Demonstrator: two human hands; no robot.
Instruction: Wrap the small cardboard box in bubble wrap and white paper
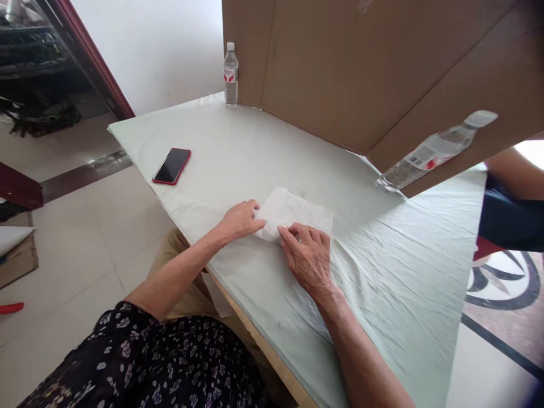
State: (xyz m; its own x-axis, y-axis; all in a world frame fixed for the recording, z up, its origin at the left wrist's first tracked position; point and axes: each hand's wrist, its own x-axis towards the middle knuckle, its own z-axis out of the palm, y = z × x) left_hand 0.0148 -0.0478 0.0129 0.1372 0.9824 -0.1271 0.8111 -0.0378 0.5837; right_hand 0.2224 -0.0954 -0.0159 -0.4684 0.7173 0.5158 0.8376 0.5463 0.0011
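Note:
A thin, crinkled white tissue (293,209) lies on the cloth-covered table in front of me. My left hand (241,220) is at its left edge, with thumb and forefinger curled around the corner. My right hand (308,252) rests on the near edge, its thumb and forefinger pinched together on the tissue and the other fingers bent over it. Part of the tissue's front edge is hidden under the right hand.
A phone in a red case (172,166) lies near the table's left edge. One water bottle (230,76) stands at the back, and another bottle (433,153) stands to the right, both beside a tall cardboard panel (314,68). Another person's arm (516,173) shows at far right.

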